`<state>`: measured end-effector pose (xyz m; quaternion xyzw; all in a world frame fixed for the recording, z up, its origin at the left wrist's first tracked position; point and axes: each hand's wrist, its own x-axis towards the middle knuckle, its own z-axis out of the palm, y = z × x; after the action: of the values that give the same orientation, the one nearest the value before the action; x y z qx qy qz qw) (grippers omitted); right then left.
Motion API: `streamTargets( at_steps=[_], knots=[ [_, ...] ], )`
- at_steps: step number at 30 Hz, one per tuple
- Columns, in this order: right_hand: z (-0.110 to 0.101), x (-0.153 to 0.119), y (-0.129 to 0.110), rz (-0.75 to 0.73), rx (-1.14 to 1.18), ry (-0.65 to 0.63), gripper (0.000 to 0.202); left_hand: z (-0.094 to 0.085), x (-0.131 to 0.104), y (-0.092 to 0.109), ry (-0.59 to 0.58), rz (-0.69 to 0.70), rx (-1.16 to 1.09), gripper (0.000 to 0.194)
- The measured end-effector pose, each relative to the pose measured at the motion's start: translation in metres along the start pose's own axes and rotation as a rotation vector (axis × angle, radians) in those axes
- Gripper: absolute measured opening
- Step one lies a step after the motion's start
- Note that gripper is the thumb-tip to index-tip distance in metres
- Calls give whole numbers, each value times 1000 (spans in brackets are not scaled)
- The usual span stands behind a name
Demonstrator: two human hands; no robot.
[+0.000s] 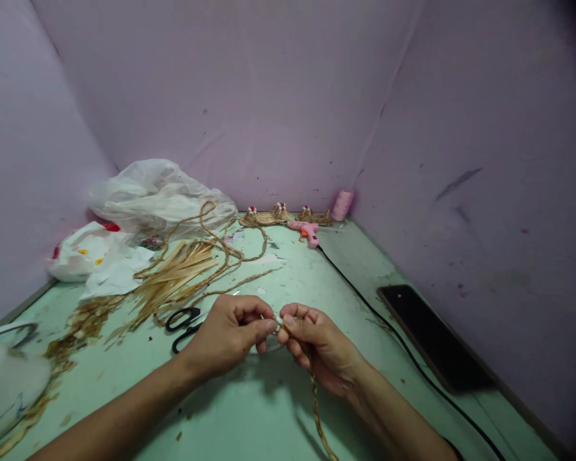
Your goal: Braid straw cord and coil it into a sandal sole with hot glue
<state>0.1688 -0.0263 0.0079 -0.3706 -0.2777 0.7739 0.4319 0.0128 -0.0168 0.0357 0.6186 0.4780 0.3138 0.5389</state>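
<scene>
- Braided cord (315,410) hangs slack, easing pull.
- Right hand (327,342), nearly closed, pinches it.
- Left hand (228,336), pinched shut, apparently steadies the white tip (279,321).

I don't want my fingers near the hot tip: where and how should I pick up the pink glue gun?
I'd grip its handle, coming from your near side: the glue gun seems to lie flat, handle towards you, with its nozzle pointing left. Mind the black cord by the handle.
</scene>
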Motion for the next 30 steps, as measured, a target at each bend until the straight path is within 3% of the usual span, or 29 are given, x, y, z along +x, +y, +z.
streamTargets(
  at_steps=[6, 9, 12, 16, 21, 25, 30],
  knots=[
    [5, -3, 7, -237, -352, 78, 32, -2, -1, 0, 72, 67, 66, 19],
    [6, -5, 9, -332, -422, 161, 26, 0, 0, -2, 84, 71, 122, 20],
    [5, -5, 10, -363, -411, 163, 24, 4, 1, -3, 71, 35, 116, 20],
    [4, -4, 11, -305, -270, 158, 29, 7, 3, -5, 16, -102, 15, 27],
    [5, -6, 10, -210, -234, 105, 36, 5, 3, -9, -56, -84, -67, 45],
    [1, -6, 7, -87, -282, 49, 41, 2, 3, -5, -88, -44, -22, 33],
    [-4, -1, 2, 70, -330, -70, 39, 1, 2, -4, -30, 46, 46, 20]
  ],
)
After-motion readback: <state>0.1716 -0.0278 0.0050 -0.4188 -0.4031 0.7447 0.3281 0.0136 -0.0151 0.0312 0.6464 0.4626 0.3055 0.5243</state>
